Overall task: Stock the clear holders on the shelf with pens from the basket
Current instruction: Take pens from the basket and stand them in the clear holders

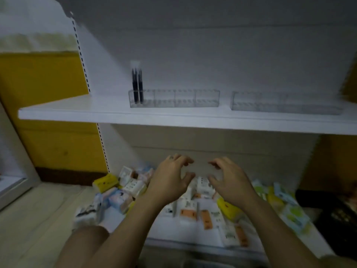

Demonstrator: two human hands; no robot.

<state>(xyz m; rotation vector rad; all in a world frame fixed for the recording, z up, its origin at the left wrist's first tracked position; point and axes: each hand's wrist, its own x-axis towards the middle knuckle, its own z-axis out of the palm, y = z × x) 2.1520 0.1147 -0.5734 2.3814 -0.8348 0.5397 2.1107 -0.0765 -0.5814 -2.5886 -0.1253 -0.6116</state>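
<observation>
Two clear holders stand on the white shelf (77, 113). The left holder (174, 98) has a few black pens (137, 84) upright in its leftmost compartment; its other compartments hold nothing. The right holder (286, 103) holds nothing. Below the shelf, my left hand (170, 180) and my right hand (229, 180) hover side by side with fingers loosely curled and spread, holding nothing. They hang above a pile of small packets. No basket is plainly visible; the picture is blurred.
Several small white, yellow, orange and blue packets (193, 200) lie scattered on the lower shelf. A dark object (338, 213) sits at the far right. A yellow wall (48, 93) lies to the left, and my knee (87, 244) shows at the bottom.
</observation>
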